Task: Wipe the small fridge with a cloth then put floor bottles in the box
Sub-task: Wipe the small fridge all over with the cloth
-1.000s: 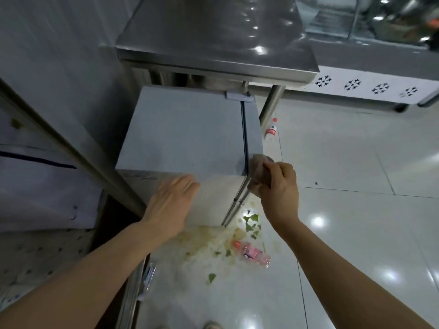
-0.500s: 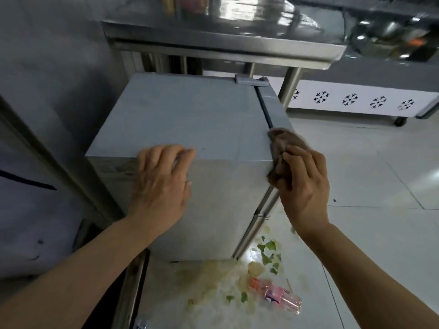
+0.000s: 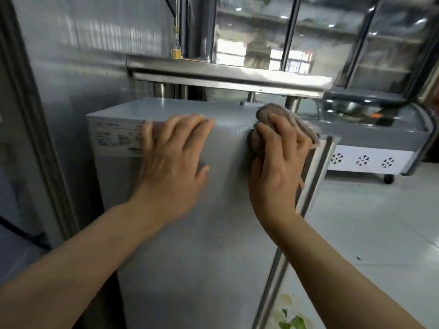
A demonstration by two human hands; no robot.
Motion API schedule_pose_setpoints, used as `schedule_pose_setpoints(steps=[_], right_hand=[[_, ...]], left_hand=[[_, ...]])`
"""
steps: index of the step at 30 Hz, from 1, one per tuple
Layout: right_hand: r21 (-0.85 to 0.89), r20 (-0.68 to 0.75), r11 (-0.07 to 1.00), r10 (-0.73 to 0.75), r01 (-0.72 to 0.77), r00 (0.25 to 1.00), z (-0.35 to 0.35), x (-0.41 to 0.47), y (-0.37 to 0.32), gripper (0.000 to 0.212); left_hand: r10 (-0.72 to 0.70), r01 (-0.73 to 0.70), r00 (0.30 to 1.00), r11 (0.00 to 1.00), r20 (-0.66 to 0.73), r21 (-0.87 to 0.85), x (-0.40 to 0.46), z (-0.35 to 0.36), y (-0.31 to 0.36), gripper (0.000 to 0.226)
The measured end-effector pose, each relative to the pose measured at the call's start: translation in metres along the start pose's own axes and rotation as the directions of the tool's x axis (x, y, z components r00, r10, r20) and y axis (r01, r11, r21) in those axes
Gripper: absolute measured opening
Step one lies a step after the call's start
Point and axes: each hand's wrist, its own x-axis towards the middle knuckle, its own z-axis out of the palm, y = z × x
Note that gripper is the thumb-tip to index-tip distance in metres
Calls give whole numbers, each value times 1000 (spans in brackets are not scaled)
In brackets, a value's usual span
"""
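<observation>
Dim, cool indoor light. Bright daylight blows out the windows [image 3: 228, 52] at top centre. Ceiling lamps glare on the glass panels [image 3: 332, 24]. Floor [image 3: 380, 222] gleams pale. Motion blur softens the left hand [image 3: 171, 160]. Wide-angle bending curves verticals at the frame edges.

Pale glossy tiled floor [image 3: 370, 233], dark grout lines, ceiling lights reflected. Small grey fridge [image 3: 190, 245] standing directly on it, partly under a steel table [image 3: 228, 77] — round metal legs behind the fridge. On the table top, a yellowish container [image 3: 176, 53] at the back left, blurred. Green leaf scraps [image 3: 293, 322] and a pale smeared spill on the tiles by the fridge's front corner. Display freezer [image 3: 370, 160] with snowflake marks further right — on castors, one wheel visible.
</observation>
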Motion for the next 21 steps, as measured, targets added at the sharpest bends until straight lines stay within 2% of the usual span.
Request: schedule_pose_setpoints(steps=[4, 7, 9, 12, 15, 17, 21], right_hand=[[-28, 74, 991, -130, 132, 989, -10, 4, 14, 30], [-121, 4, 992, -39, 39, 999, -31, 6, 48, 30], [-120, -33, 993, 9, -13, 999, -30, 4, 53, 35], [-89, -102, 991, 91, -101, 991, -10, 0, 28, 33], [22, -123, 994, 110, -108, 986, 17, -9, -13, 30], [85, -83, 995, 63, -56, 995, 34, -15, -44, 31], [97, 58, 981, -172, 166, 983, 58, -19, -89, 37]], left_hand=[[21, -20, 999, 1000, -28, 13, -8, -8, -10, 68], [-32, 37, 996, 998, -85, 57, -16, -17, -27, 64], [-92, 104, 990, 988, -108, 112, -21, -23, -43, 63], [-151, 164, 985, 973, -88, 165, -26, -27, -61, 66], [-133, 141, 989, 978, -60, 155, -28, -27, -67, 71], [-123, 131, 990, 984, -68, 122, -32, -26, -68, 73], [-169, 177, 981, 980, -96, 91, -49, -26, -73, 76]])
